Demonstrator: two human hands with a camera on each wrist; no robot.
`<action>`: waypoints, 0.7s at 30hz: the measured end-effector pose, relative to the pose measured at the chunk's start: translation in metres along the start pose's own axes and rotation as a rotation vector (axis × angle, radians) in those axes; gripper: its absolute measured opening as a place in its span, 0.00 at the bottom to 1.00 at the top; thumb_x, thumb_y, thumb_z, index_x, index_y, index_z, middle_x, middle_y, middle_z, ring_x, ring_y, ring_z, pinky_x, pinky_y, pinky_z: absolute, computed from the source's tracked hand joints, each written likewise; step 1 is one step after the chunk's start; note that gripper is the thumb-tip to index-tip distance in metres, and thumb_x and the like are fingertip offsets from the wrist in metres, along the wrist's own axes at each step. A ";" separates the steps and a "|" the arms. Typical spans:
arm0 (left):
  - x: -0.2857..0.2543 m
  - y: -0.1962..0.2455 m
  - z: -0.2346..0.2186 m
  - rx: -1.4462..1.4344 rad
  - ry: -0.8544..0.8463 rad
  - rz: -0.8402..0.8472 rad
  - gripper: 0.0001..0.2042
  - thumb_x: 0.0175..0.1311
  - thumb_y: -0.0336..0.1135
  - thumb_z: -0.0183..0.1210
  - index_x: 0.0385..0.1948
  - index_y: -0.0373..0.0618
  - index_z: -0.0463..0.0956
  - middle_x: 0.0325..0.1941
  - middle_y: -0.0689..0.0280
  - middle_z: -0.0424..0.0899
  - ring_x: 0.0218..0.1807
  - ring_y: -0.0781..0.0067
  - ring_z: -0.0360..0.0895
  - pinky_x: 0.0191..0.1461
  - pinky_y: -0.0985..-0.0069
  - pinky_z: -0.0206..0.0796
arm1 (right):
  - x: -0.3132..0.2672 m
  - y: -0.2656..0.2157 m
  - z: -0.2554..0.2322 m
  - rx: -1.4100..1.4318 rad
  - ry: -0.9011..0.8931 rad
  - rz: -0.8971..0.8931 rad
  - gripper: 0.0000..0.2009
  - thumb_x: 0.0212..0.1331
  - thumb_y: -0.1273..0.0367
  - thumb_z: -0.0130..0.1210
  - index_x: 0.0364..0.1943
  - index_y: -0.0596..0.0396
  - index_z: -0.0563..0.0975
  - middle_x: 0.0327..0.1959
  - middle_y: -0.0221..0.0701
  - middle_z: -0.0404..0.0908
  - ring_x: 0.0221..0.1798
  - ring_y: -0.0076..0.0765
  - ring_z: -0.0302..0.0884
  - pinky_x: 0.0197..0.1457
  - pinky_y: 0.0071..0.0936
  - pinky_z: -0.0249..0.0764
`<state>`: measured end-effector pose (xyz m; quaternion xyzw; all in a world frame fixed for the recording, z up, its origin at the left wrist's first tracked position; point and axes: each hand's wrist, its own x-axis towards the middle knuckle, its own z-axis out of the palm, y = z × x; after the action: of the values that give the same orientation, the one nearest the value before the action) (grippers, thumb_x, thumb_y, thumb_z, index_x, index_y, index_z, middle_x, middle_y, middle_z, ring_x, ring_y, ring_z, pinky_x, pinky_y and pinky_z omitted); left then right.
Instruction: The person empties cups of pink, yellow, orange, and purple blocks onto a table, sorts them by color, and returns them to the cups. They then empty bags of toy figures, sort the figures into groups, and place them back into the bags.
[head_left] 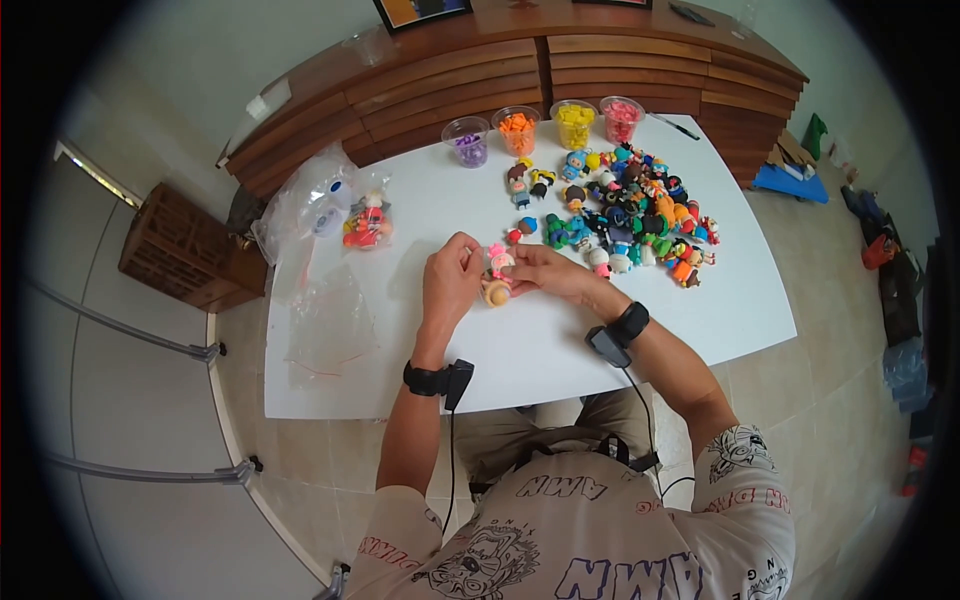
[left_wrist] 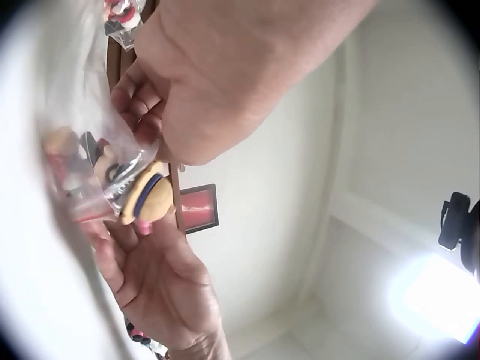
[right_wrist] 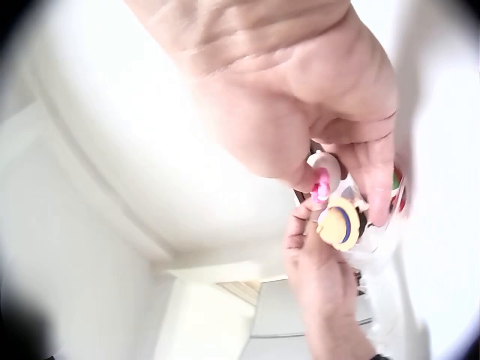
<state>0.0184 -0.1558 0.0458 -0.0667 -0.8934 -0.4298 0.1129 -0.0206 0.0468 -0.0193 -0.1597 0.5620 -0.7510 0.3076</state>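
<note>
Above the table's front half, both hands meet around small toy figurines. My left hand point(head_left: 450, 285) pinches a clear plastic bag point(left_wrist: 109, 169) with fingertips and thumb; small figures show through its film. Across from it, my right hand point(head_left: 550, 272) holds a pink-haired figurine point(head_left: 499, 258) between thumb and fingers. A figurine in a yellow straw hat with a blue band point(left_wrist: 151, 196) sits between the two hands, hat toward me in the head view. In the right wrist view this straw hat point(right_wrist: 339, 225) lies just below the right thumb, and its body is mostly hidden.
Many mixed figurines point(head_left: 640, 215) crowd the white table's right side. Cups of purple point(head_left: 468, 145), orange point(head_left: 518, 130), yellow point(head_left: 575, 125) and pink pieces point(head_left: 622, 120) line the back edge. To the left lie a bagged red figurine point(head_left: 369, 222) and an opened clear bag point(head_left: 330, 325).
</note>
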 end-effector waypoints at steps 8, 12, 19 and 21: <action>-0.002 -0.004 0.004 0.059 0.015 0.069 0.04 0.69 0.29 0.61 0.35 0.39 0.78 0.15 0.60 0.73 0.17 0.62 0.71 0.26 0.63 0.62 | -0.013 -0.024 0.033 -0.869 0.065 -0.116 0.15 0.64 0.68 0.67 0.48 0.63 0.80 0.37 0.36 0.88 0.38 0.30 0.85 0.43 0.29 0.78; -0.007 -0.007 0.000 0.070 -0.007 0.075 0.05 0.70 0.29 0.61 0.37 0.37 0.79 0.15 0.64 0.71 0.19 0.76 0.66 0.26 0.70 0.59 | -0.013 -0.021 0.042 -0.615 0.199 -0.260 0.17 0.62 0.63 0.68 0.46 0.62 0.78 0.34 0.41 0.85 0.37 0.43 0.86 0.42 0.39 0.79; -0.013 -0.016 -0.012 0.122 -0.007 0.086 0.05 0.69 0.29 0.63 0.38 0.37 0.79 0.15 0.63 0.74 0.18 0.72 0.69 0.26 0.70 0.61 | -0.046 -0.023 0.058 -1.283 0.176 -0.118 0.21 0.58 0.61 0.68 0.51 0.60 0.79 0.46 0.46 0.87 0.47 0.54 0.87 0.51 0.42 0.81; -0.014 -0.016 -0.014 0.135 -0.002 0.089 0.05 0.68 0.29 0.63 0.38 0.37 0.80 0.15 0.62 0.74 0.18 0.72 0.69 0.26 0.70 0.61 | -0.047 -0.025 0.049 -1.092 0.174 -0.168 0.19 0.58 0.63 0.69 0.49 0.60 0.80 0.41 0.45 0.87 0.49 0.54 0.86 0.52 0.46 0.79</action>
<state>0.0308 -0.1771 0.0386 -0.0991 -0.9165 -0.3632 0.1350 0.0364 0.0453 0.0249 -0.2776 0.8780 -0.3832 0.0718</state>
